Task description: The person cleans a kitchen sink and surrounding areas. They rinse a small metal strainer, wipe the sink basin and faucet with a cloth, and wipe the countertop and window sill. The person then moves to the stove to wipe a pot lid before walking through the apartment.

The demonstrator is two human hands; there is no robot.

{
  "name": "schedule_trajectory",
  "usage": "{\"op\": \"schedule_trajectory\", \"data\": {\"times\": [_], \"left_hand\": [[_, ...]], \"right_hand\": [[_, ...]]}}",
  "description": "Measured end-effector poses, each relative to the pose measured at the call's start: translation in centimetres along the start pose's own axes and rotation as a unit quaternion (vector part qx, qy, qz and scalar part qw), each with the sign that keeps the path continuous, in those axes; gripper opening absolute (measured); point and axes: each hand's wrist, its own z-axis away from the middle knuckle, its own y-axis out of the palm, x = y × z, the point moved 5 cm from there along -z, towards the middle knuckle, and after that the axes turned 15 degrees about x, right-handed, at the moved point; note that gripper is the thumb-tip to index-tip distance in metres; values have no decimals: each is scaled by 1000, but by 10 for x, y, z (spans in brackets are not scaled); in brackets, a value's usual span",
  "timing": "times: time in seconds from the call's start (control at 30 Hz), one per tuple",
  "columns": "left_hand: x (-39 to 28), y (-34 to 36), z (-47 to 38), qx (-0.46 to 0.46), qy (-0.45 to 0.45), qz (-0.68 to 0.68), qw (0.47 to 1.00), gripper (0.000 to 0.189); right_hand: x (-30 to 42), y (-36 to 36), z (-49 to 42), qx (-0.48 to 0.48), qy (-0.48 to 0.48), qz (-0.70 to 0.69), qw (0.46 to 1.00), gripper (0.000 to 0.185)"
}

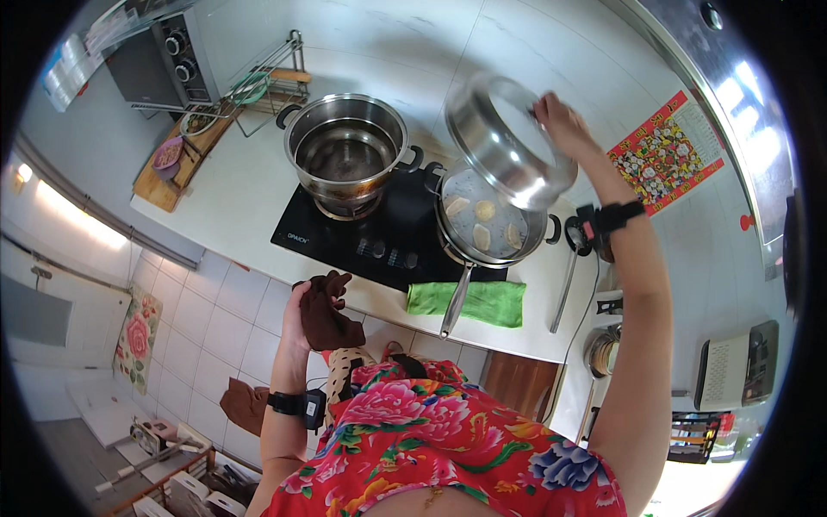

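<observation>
My right hand (562,126) grips the top of a tall stainless-steel pot lid (484,152) and holds it tilted above the steamer tier (538,240). Several pale dumplings (484,209) lie spaced apart on a whitish liner (468,187) in that tier; the lid hides its far part. Beneath the tier, a long metal pan handle (456,304) sticks out toward me over the counter's front edge. My left hand (296,320) is closed around a bunched dark brown cloth (326,313), in front of the counter.
A wide steel pot (345,145) with dark liquid stands on the left of the black cooktop (310,236). A folded green cloth (475,302) lies along its front edge. To the right rests a long-handled ladle (564,291). A wooden board (169,171) holds dishes at left, below a microwave (158,64).
</observation>
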Motion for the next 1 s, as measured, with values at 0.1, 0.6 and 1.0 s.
{"op": "schedule_trajectory", "data": {"times": [0.1,0.6,1.0], "left_hand": [[-12,-14,-12,18,-4,-2,1000,57],[-129,-75,9,-13,-65,87,994,51],[-145,-117,20,-20,-109,113,987,50]], "right_hand": [[53,-41,-43,-66,-45,64,995,33],[317,88,-170,85,-32,-1,996,37],[314,154,-172,67,-3,62,996,35]]}}
